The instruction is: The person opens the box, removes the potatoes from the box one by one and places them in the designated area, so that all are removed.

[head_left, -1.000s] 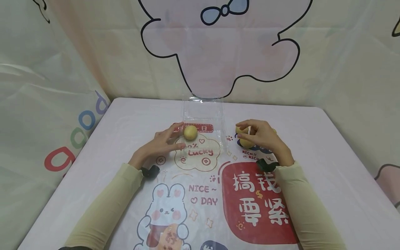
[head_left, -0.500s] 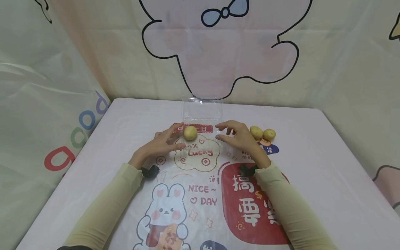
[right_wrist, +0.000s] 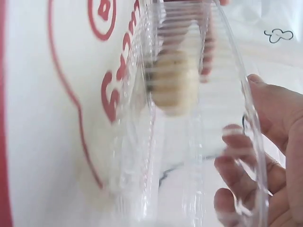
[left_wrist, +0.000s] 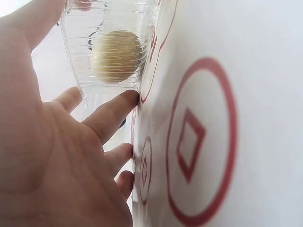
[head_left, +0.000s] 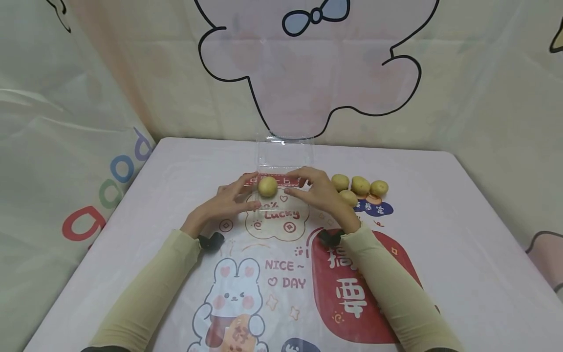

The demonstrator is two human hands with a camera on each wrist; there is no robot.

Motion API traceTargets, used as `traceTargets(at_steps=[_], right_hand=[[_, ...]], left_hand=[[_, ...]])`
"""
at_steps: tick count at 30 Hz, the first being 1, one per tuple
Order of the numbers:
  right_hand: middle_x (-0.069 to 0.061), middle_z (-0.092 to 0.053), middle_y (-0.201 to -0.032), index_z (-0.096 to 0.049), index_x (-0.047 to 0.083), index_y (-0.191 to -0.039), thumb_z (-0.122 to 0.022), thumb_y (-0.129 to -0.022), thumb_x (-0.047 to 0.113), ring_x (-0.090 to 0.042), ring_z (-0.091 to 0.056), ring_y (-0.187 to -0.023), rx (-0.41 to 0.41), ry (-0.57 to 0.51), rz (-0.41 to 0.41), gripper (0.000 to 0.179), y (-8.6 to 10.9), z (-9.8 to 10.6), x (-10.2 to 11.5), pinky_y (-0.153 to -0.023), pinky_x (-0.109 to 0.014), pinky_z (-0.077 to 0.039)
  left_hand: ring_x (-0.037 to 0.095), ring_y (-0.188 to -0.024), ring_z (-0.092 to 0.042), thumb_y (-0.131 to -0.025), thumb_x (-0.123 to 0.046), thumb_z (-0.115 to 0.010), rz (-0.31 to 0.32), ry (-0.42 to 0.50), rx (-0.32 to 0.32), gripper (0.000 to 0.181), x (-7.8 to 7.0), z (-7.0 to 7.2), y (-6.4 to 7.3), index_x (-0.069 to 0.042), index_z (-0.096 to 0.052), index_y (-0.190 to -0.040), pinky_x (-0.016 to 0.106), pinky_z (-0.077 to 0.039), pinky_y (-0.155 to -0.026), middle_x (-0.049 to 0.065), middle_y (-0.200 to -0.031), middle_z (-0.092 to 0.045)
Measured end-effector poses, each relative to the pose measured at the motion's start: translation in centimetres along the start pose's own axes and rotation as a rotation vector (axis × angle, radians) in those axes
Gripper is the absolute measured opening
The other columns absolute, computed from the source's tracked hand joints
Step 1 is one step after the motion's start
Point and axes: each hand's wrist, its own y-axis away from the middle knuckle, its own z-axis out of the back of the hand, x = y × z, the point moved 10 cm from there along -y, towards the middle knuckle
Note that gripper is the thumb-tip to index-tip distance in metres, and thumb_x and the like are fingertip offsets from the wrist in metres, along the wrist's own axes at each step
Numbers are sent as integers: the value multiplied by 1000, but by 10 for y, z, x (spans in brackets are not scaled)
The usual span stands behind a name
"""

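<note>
A clear plastic clamshell box [right_wrist: 196, 161] lies on the table with its lid [head_left: 286, 155] folded back behind it. One small yellow potato [head_left: 268, 187] sits in the box near its left wall. My left hand [head_left: 220, 203] is at that left side, thumb and fingers spread, fingertips right at the foot of the wall in the left wrist view. My right hand [head_left: 324, 194] is at the box's right side, fingers loosely bent with nothing between them. Through the clear wall, the right wrist view shows its fingertips [right_wrist: 232, 170].
Several more potatoes [head_left: 360, 185] lie grouped on the table just right of my right hand. The tablecloth [head_left: 281, 298] carries printed drawings and lettering. Behind the table's far edge hangs a printed cloth [head_left: 352, 73].
My right hand has moved left from above the potato group to the right side of the box, baring the potatoes it covered. The left hand and the potato in the box have stayed put.
</note>
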Motion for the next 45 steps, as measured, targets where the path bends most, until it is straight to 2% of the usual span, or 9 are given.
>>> traceTargets(at_steps=[5,10,18,23,31,38,45], right_hand=[[-17,-74,-108,-73,5,-120,-80,-88,15,-30,-61,-85,24,-23,-10,34,-9,-13,3,-75,-53,-51],[-13,-73,-118,-72,5,-122,-82,-87,16,-34,-65,-95,61,-5,-45,38,-17,-25,3,-84,-50,-54],[-10,-70,-127,-70,13,-128,-80,-89,22,-32,-65,-111,121,63,-182,41,-24,-40,-7,-93,-45,-55],[-8,-65,-136,-65,17,-135,-81,-89,26,-29,-61,-125,151,121,-251,49,-26,-47,-14,-103,-45,-53],[-6,-65,-137,-60,18,-140,-83,-87,29,-25,-65,-105,206,75,-286,60,-27,-57,-18,-90,-38,-57],[-5,-64,-138,-57,17,-144,-84,-86,29,-24,-63,-109,280,36,-279,65,-26,-65,-20,-93,-38,-56],[-2,-66,-134,-61,17,-140,-84,-85,29,-23,-65,-102,341,13,-227,60,-26,-72,-17,-89,-35,-57]], left_hand=[[35,-159,-12,-88,-68,-64,-2,3,-5,93,1,0,-1,-47,-10,-160,64,-8,-123,-1,-166,-35],[35,-159,-13,-88,-67,-63,-23,0,-6,92,0,-1,-2,-45,-10,-161,63,-6,-123,0,-165,-36],[36,-159,-13,-90,-61,-66,-5,12,-6,90,1,-1,-2,-46,-11,-160,66,-8,-122,-2,-165,-36],[35,-159,-14,-89,-64,-65,-6,2,-11,91,1,-1,-1,-45,-11,-160,65,-9,-122,-1,-164,-38],[37,-159,-10,-90,-62,-66,21,16,-7,88,3,-1,-1,-52,-11,-158,70,-11,-120,-5,-166,-36],[35,-159,-14,-89,-67,-63,-19,3,-9,89,1,-1,-1,-47,-12,-159,64,-9,-122,-2,-165,-37],[36,-158,-14,-89,-67,-63,-19,6,-10,90,-1,-1,0,-45,-13,-160,64,-11,-121,-2,-165,-37]])
